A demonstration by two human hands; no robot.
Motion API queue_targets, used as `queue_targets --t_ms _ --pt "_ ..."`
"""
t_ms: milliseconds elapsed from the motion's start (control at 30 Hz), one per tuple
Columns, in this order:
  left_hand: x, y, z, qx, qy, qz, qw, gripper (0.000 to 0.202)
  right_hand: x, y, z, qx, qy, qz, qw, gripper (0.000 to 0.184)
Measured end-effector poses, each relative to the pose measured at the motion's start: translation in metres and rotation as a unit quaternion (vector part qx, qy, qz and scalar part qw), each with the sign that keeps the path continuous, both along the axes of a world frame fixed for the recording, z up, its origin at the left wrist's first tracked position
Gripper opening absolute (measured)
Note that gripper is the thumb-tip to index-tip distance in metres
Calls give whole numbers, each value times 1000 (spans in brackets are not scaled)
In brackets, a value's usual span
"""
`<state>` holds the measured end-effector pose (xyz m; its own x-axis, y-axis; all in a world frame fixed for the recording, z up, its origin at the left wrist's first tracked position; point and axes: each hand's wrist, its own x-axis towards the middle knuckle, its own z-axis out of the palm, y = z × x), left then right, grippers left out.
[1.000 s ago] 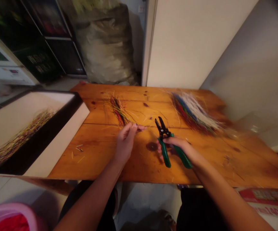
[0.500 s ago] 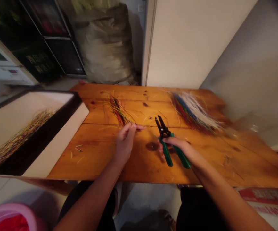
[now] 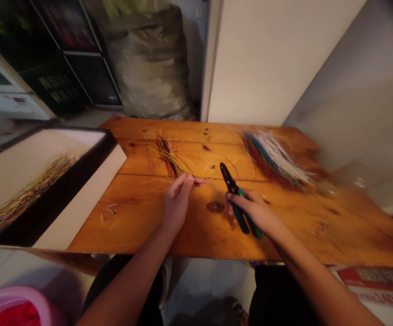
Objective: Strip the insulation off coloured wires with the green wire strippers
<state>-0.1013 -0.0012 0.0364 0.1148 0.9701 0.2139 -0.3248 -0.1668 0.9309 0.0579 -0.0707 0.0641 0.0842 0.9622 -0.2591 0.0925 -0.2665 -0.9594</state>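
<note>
My left hand is closed in a pinch on a thin wire, whose end points right toward the tool. Just beyond that hand lies a loose bundle of red, yellow and dark wires. Green-handled wire strippers are in my right hand, their black jaws closed and pointing up and left. Whether the jaws have the wire between them is too fine to tell. Farther right a thicker bundle of white, blue, green and red wires rests on the wooden table.
An open black-and-white box at the left holds many multicoloured wires. Small wire scraps lie beside it. Below the table are a pink tub with red material and a red-and-white carton. A large sack stands behind.
My right hand has squeezed the wire strippers' handles together, and their jaws went from spread to closed. My left hand and the wire bundles stay where they were.
</note>
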Motion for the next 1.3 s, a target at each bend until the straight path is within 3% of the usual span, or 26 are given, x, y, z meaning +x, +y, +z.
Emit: queue_targets --t_ms 133,233,367,433,533,633,733,867,933,1033,1167,1300 --pt "-1 2 7 -31 -64 -1 997 20 -4 2 -4 -7 -30 0 1000 25" --pt "-1 5 18 -69 -139 -55 986 32 -9 3 -8 -21 -33 -2 999 24" --pt "1 8 24 -131 -138 -94 977 35 -16 4 -15 -25 -14 -5 1000 21" --pt "3 11 22 -119 -96 -65 986 31 -19 3 -17 -21 -28 4 999 20" --pt "3 18 13 -27 38 40 998 22 -24 3 -18 -15 -64 18 998 21" --pt "-1 23 8 89 194 129 968 10 -26 3 -17 1 -56 21 998 21" --pt "-3 23 9 157 301 128 932 13 -23 5 -14 10 -21 -14 1000 22" --pt "2 15 12 151 386 36 909 26 -15 8 -10 7 -19 -29 999 23" --pt "7 12 10 126 378 -33 916 33 -12 8 -11 8 -20 -24 999 23" --pt "11 13 8 71 273 -93 955 37 -8 8 -11 8 -13 -37 999 24" --pt "7 17 10 1 105 -65 992 35 -4 7 -11 -11 14 -58 998 25" --pt "2 19 14 3 111 -49 993 37 -4 6 -11 -19 34 -56 998 24"
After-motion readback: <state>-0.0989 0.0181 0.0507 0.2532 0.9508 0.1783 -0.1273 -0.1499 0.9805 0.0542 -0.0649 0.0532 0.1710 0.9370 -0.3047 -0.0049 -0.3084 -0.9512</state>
